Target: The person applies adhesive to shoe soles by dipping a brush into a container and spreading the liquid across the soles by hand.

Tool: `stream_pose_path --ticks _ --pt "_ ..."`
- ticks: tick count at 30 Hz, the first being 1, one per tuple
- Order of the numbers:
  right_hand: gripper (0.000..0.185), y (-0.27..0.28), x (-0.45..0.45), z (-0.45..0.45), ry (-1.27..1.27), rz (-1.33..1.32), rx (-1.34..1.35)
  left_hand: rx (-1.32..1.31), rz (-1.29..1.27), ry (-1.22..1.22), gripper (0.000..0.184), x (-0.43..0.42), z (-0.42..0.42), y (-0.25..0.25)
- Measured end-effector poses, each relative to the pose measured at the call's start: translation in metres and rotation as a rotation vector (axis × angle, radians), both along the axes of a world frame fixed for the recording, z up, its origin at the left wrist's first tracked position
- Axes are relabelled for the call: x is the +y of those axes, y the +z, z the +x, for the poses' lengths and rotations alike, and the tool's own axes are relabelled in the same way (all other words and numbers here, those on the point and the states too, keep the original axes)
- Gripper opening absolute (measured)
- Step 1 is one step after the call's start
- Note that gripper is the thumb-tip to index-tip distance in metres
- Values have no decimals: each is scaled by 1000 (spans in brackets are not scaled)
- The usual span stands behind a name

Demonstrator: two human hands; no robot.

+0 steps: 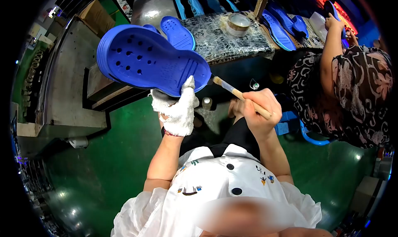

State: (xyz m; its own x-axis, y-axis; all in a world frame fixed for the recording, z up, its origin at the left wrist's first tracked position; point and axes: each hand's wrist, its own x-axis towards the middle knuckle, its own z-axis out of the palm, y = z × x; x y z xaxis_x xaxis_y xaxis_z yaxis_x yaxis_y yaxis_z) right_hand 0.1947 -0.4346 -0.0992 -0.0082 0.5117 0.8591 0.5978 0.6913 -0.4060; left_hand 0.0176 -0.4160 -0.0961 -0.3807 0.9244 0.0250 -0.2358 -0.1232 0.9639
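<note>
A large blue shoe sole [161, 63] with holes toward its wide end is held up at the left by my left hand [178, 108], which wears a white glove. The gloved thumb lies on the sole's inner face near the narrow end, and the other fingers are hidden beneath. My right hand [262, 108] is closed around the wooden handle of a brush [234, 90]. The brush's dark bristles are at the rim of the sole's narrow end; whether they touch it is hard to tell.
A wrapped bench [207, 36] ahead carries a round tub [238, 23], another blue sole [177, 32] and several blue soles at the right. A co-worker [344, 83] sits at the right. A metal cabinet [68, 71] stands at the left.
</note>
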Motion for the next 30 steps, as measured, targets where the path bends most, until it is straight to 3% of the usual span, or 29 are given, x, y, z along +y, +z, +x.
stream_pose_path --ticks 5,6,9,11,13,16,19,25,28,30 --pt "17 3 -1 -5 1 26 -24 -3 2 45 39 -4 9 2" --pt "8 2 -3 -4 64 -62 -12 6 11 30 39 -3 11 2" --pt "9 -1 -5 3 28 -10 -54 41 5 -6 37 1 5 -3" --pt "10 -3 -6 6 32 -16 -48 40 12 -1 32 0 7 1" --pt "11 -2 -8 5 92 -37 15 -56 24 46 15 -2 13 5" --pt "13 -7 -3 4 108 -1 -17 72 57 53 16 0 15 -1" --pt "15 -11 -4 11 51 3 -61 16 80 61 17 1 15 1" --pt "9 -13 -4 6 74 4 40 15 15 32 20 0 21 -2" --pt "10 -28 -4 24 -117 -34 74 48 -13 8 20 3 28 2" --pt "7 -52 -7 37 -166 -125 290 28 -22 -6 20 6 34 6"
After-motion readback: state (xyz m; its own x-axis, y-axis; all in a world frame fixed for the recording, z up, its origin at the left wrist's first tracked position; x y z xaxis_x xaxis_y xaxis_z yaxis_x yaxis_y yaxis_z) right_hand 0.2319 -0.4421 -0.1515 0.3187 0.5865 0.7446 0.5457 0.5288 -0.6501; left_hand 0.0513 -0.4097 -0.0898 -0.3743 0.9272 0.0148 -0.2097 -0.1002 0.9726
